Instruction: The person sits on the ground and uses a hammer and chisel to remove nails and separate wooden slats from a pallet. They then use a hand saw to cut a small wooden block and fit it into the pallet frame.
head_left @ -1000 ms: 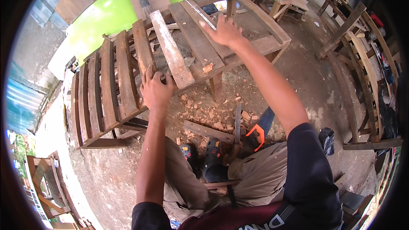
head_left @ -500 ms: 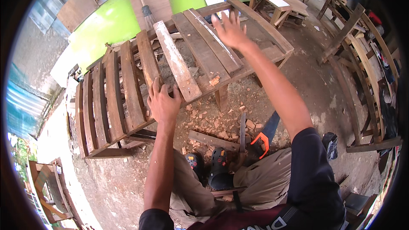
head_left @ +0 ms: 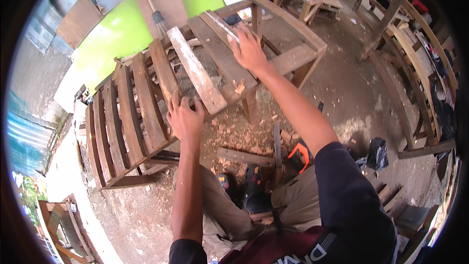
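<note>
A long wooden bench frame with spaced slats (head_left: pixel 131 102) stretches in front of me. My left hand (head_left: pixel 186 120) rests at its near edge, over a brown slat's near end. Its fingers are bent but apart, with the thumb beside a slat covered in worn white paint (head_left: pixel 195 68). Farther right, my right hand (head_left: pixel 248 51) is closed around a narrow wooden slat with a white streak (head_left: pixel 217 23), thumb on its left side. Hand and forearm hide that slat's near part. Between the hands lies a wider dark plank (head_left: pixel 215 49), with a wood chip (head_left: pixel 239 87) at its near end.
Wood chips and offcuts (head_left: pixel 246 156) litter the ground by my feet, beside a saw with an orange handle (head_left: pixel 300 156). A broom (head_left: pixel 159 22) leans against boards behind the bench. Wooden furniture frames (head_left: pixel 410 73) stand at the right, and a black plastic bag (head_left: pixel 377 154) lies near them.
My right hand has come down from an open, raised position onto the white-streaked slat and closed on it. My left hand stays at the bench's near edge. The view has shifted slightly.
</note>
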The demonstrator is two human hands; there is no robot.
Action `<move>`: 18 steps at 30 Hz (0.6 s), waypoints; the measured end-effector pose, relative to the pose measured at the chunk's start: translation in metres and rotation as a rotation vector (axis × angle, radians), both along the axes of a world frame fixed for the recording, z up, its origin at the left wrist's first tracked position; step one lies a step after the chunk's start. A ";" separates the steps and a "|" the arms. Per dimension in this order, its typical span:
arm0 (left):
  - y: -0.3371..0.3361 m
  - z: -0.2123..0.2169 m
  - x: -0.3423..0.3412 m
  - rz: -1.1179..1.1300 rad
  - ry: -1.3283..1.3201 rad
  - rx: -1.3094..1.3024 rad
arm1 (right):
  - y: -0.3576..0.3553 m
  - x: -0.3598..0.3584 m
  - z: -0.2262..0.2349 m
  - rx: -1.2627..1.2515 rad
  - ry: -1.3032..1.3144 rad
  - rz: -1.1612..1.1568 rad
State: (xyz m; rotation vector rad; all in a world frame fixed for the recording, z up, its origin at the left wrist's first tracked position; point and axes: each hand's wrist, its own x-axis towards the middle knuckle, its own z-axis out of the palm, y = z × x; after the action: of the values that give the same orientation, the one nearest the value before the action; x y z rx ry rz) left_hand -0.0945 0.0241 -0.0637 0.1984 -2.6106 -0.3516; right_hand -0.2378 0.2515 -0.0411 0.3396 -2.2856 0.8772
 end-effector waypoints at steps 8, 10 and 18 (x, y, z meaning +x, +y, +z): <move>-0.006 -0.012 -0.002 -0.003 0.007 -0.078 | 0.104 0.223 -0.181 -0.515 -0.095 -0.523; -0.006 -0.013 -0.003 -0.007 0.034 -0.106 | 0.104 0.304 -0.237 -0.343 -0.500 -0.628; -0.009 -0.017 -0.003 -0.016 0.060 -0.118 | 0.035 0.361 -0.332 -0.115 -0.609 -0.455</move>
State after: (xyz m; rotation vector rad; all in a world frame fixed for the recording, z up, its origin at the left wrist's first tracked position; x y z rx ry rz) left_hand -0.0971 0.0155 -0.0805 0.1256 -2.5654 -0.2054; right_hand 0.1233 0.2861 -0.3729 -0.5576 -2.6699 0.9468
